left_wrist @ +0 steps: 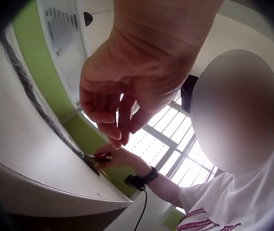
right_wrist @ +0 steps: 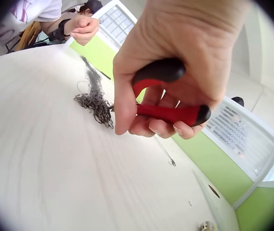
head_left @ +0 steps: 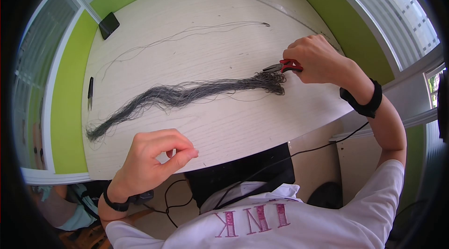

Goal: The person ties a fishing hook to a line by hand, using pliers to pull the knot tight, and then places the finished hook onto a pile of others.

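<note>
Right now my right hand point(head_left: 312, 59) is clamped round the red-and-black needle-nose pliers point(head_left: 283, 66), their tips at the curly end of the bundle of dark strands point(head_left: 184, 95) stretched across the table point(head_left: 252, 125). My left hand point(head_left: 152, 157), fingers loosely bent around nothing I can see, hangs by the near edge.
</note>
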The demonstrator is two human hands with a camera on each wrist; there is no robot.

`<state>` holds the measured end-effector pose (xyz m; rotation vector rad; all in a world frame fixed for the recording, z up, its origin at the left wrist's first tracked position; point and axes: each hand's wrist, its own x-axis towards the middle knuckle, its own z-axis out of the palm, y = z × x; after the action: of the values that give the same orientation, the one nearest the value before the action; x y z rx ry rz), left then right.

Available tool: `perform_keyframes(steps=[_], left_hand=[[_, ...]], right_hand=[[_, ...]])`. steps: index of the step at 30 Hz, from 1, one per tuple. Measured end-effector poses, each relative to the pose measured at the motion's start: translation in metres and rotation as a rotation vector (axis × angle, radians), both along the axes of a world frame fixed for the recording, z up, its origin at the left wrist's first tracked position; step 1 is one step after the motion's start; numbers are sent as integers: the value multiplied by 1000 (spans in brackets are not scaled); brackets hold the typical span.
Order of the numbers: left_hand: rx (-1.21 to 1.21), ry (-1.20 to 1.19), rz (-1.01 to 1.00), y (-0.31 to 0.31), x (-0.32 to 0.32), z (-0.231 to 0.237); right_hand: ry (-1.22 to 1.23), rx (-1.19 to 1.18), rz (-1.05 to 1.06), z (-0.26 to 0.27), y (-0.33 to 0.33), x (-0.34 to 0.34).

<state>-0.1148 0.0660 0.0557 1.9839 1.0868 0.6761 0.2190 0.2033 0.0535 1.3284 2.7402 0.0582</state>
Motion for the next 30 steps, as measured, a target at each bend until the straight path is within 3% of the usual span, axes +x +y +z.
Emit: perform_keyframes(steps=[19, 25, 27, 28, 30], left_hand=[[-42, 14, 46, 8, 1, -5], [80, 8, 83, 14, -2, -13], [384, 121, 153, 20, -2, -18], [385, 120, 156, 22, -2, -18], [537, 335, 183, 25, -3, -17]], right_hand=[[-27, -89, -10, 5, 9, -3], [71, 15, -12, 10, 1, 8], [48, 75, -20, 14, -5, 12], [21, 102, -46, 16, -9, 14], [-8, 130, -72, 18, -15, 21]])
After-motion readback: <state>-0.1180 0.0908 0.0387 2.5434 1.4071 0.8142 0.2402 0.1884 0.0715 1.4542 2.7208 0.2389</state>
